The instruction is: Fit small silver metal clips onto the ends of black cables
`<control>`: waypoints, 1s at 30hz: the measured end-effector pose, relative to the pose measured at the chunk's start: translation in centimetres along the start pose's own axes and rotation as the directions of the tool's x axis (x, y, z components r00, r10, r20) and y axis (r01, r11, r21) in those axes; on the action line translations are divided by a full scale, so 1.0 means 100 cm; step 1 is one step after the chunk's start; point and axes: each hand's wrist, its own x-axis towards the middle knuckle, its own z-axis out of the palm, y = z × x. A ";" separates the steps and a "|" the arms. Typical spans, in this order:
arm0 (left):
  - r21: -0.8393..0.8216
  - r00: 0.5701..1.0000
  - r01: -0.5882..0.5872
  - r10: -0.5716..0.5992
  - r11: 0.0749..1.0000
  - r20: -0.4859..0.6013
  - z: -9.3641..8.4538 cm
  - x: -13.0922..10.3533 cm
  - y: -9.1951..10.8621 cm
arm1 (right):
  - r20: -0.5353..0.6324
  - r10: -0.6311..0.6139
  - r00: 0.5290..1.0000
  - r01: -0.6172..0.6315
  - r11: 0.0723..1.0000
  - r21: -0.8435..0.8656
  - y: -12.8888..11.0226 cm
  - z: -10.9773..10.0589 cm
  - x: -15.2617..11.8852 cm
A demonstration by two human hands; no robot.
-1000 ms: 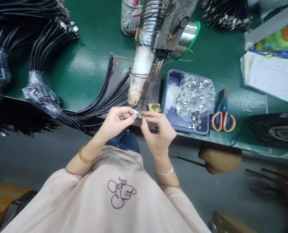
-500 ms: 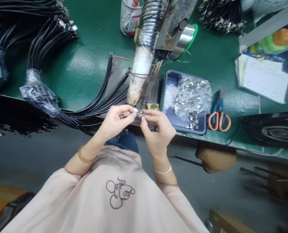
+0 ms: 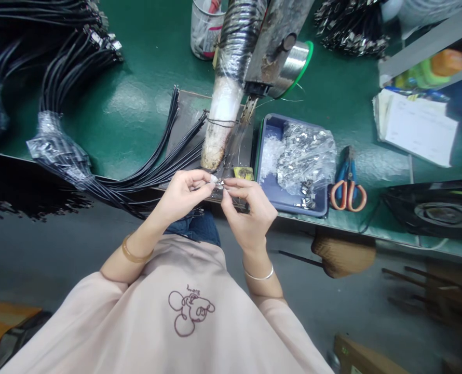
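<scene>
My left hand [image 3: 182, 196] pinches the end of a black cable at the table's front edge. Facing it, my right hand [image 3: 251, 210] has thumb and forefinger closed on a small metal connector [image 3: 219, 184], whose details are too small to tell. The fingertips of both hands nearly meet. Just above them is the tip of a plastic-wrapped tube [image 3: 214, 148], beside a soldering fixture [image 3: 247, 111]. Black cables [image 3: 145, 174] fan over a dark board [image 3: 182, 117]. A yellow sponge [image 3: 243, 173] lies behind my right fingers.
Right of the board, a blue tray [image 3: 268, 195] holds a bag of metal parts [image 3: 304, 156]. Orange-handled pliers [image 3: 348, 182] lie beside it. Papers [image 3: 418, 127], a solder spool [image 3: 296, 65], a cup [image 3: 206, 31] and a wrapped cable bundle [image 3: 62, 150] are also on the green table.
The whole view has shifted slightly, so things appear a little further left. Both hands keep their pinch, with the fingertips still close together.
</scene>
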 end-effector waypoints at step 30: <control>0.081 0.995 -0.096 0.094 0.992 0.029 -0.001 -0.005 -0.001 | -0.021 -0.067 0.997 0.066 0.996 -0.062 0.001 0.001 -0.001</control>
